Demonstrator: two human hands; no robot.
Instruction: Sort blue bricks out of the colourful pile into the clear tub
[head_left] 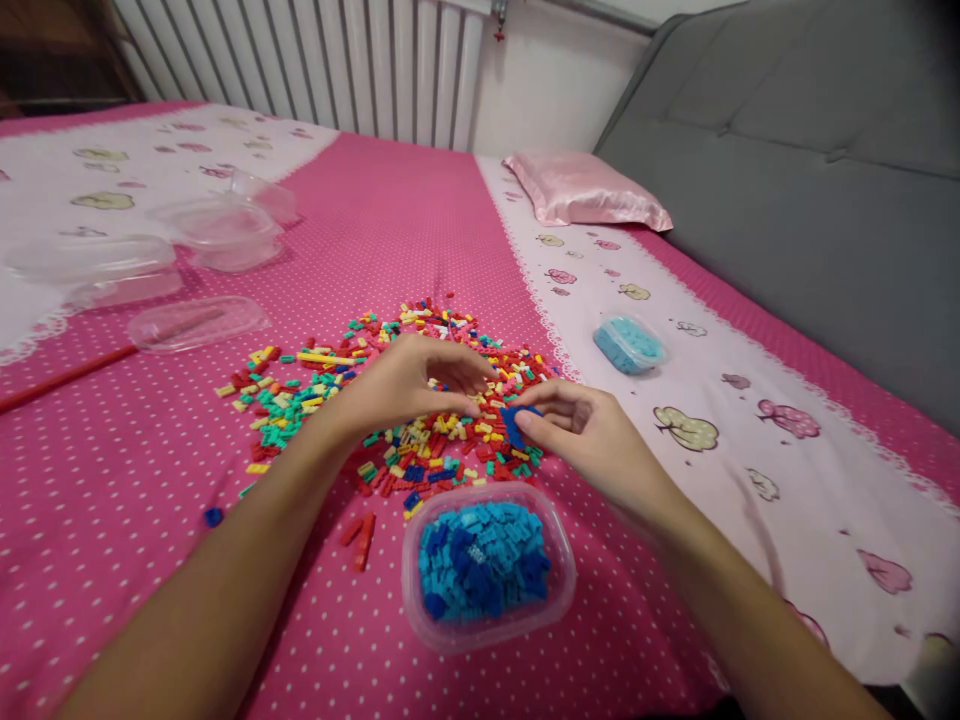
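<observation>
A loose pile of small plastic building bricks (420, 440) in red, yellow, green, blue and other colours lies on the bed. Over its middle hovers my left hand (427, 375), fingers curved and apart from the thumb, with nothing visible between them. At the pile's right edge, my right hand (574, 420) pinches a dark blue brick piece (514, 428) between thumb and fingers; its exact shape is partly hidden. Just in front of the pile stands a clear plastic container (415, 600), lidless, filled with light and dark blue bricks (484, 555).
A second small container (630, 345) with light blue bricks sits to the right. Several clear containers and lids (225, 230) lie at the left, beside a red stick (67, 378). A pink pillow (585, 188) rests near the grey headboard (810, 150). A stray blue brick (214, 516) lies left.
</observation>
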